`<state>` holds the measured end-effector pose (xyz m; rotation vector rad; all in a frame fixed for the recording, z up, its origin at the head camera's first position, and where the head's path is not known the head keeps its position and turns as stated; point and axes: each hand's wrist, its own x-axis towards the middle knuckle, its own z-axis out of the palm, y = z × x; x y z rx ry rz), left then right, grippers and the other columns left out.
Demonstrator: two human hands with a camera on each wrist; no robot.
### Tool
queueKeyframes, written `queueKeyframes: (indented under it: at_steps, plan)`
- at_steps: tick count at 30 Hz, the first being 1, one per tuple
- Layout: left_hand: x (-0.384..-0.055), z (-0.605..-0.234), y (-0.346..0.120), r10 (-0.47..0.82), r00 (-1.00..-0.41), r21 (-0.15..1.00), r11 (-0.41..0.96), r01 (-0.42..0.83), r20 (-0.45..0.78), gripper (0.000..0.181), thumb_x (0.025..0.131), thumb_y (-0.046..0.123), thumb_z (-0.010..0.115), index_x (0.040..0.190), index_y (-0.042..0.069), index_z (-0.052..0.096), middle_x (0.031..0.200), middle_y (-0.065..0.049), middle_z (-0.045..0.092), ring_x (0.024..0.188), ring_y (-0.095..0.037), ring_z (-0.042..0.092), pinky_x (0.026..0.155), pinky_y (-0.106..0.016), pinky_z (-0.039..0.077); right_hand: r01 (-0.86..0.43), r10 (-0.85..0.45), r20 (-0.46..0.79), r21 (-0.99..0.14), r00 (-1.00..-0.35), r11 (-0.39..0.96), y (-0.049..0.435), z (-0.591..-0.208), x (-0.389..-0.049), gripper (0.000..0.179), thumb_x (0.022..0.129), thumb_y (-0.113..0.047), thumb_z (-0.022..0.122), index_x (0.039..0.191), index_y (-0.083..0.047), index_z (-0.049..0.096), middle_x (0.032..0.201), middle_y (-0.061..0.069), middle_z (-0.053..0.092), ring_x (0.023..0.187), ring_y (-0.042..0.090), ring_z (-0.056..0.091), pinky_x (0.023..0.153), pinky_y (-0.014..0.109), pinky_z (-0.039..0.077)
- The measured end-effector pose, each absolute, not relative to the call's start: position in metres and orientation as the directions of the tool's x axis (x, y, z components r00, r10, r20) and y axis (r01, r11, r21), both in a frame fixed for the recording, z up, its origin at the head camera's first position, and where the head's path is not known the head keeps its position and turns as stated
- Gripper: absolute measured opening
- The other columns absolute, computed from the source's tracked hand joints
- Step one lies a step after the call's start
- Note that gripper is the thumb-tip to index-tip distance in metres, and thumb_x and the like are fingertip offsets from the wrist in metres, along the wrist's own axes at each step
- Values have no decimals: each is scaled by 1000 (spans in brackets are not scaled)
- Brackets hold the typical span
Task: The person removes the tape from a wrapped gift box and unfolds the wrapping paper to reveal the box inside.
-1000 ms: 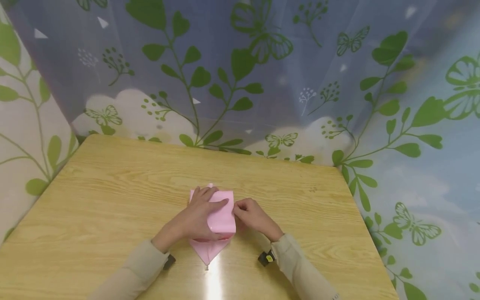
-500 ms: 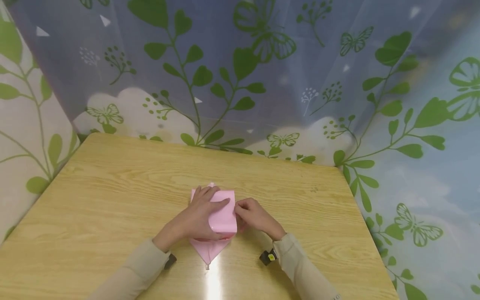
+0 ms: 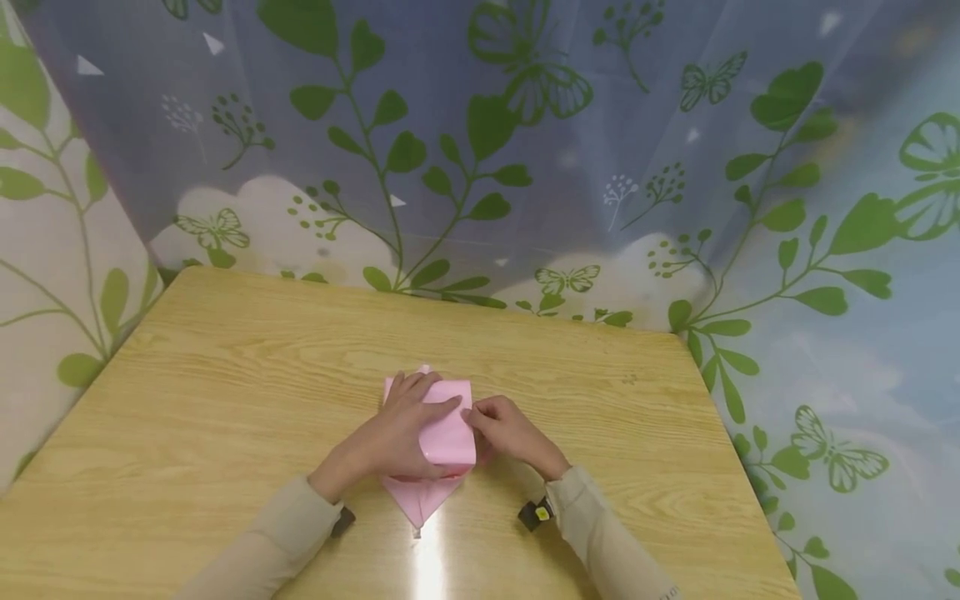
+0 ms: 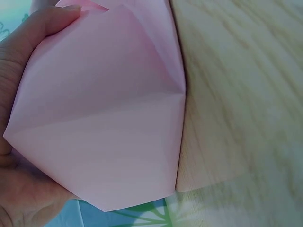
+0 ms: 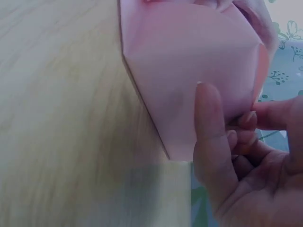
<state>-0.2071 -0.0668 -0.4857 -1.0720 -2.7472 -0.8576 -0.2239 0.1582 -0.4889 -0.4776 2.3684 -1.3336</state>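
Observation:
A pink paper package (image 3: pixel 447 437) lies on the wooden table, its wrapping folded to a triangular flap (image 3: pixel 420 500) at the near end. My left hand (image 3: pixel 396 429) holds it from above, fingers spread over the top and far side, thumb at the near edge. In the left wrist view, creased pink paper (image 4: pixel 104 109) fills the middle, with the thumb along its edge. With thumb and fingers, my right hand (image 3: pixel 510 429) pinches the paper at the package's right edge. The right wrist view shows that hand (image 5: pixel 251 165) at the paper's lower corner. What the wrapping contains is hidden.
The wooden table (image 3: pixel 247 375) spreads around the package. A patterned curtain (image 3: pixel 450 167) with leaves and butterflies hangs along its back and sides. Small black devices, one of them a wrist camera (image 3: pixel 535 514), sit at the sleeve cuffs. Light glares on the table at the near middle.
My right thumb and fingertips have shifted slightly left onto the package's right edge. The left hand keeps its hold, and the package stays in nearly the same place.

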Motion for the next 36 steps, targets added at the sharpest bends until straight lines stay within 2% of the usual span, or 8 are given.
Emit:
queueKeyframes:
  at_steps: [5,12,15,21,27,29,33,36]
  plan:
    - [-208,-488,-66,603,-757,474,605,640,252,90,67,60,86,141,14,62,145,-16,48,142,-47,36,118,-71,19,-12,-473,-212,-904,-855,427,158,-489,-224,37,107,-21,49,89,5,69,74,-1,64,63,10,61,55,31,59]
    - [-208,-487,-66,607,-759,483,603,634,238,91,66,58,88,141,13,62,148,-19,46,143,-47,34,119,-72,17,62,-466,-261,-915,-845,399,159,-489,-225,34,106,-18,46,89,5,65,67,-1,51,59,11,59,55,33,61]
    - [-209,-487,-66,608,-758,482,604,635,237,91,66,58,87,141,13,62,147,-18,46,143,-47,35,119,-72,17,78,-472,-271,-918,-839,388,159,-489,-226,33,106,-17,45,84,2,61,65,-2,46,59,12,58,56,36,63]
    - [-208,-487,-66,605,-757,475,606,638,245,91,66,60,87,140,12,63,146,-18,47,142,-48,36,119,-71,18,84,-502,-269,-929,-822,361,162,-490,-226,36,107,-15,40,72,-8,45,63,-2,35,58,13,44,57,38,63]
    - [-209,-488,-66,604,-760,473,612,634,239,91,66,61,86,140,13,63,147,-18,47,142,-47,36,119,-71,18,96,-508,-274,-932,-816,348,166,-492,-225,37,108,-18,34,74,-6,46,65,-1,37,61,14,43,57,38,63]
    - [-208,-487,-66,603,-760,473,610,636,243,91,66,61,86,140,13,63,146,-18,47,142,-47,36,119,-71,18,84,-494,-268,-928,-827,363,165,-492,-225,40,108,-23,35,73,-6,46,66,-1,39,59,14,46,57,39,63]
    - [-208,-487,-67,603,-757,477,604,639,250,90,66,59,87,140,15,63,145,-16,48,141,-47,36,118,-72,17,7,-470,-227,-905,-853,424,161,-493,-226,45,107,-31,44,71,-5,54,66,-2,50,56,12,55,53,35,61]
    - [-208,-486,-66,603,-758,481,602,637,249,91,66,59,87,141,15,62,145,-16,48,142,-46,36,119,-72,16,-29,-466,-211,-890,-859,456,160,-493,-227,41,105,-28,50,73,-4,60,65,-3,55,55,11,57,51,30,58]
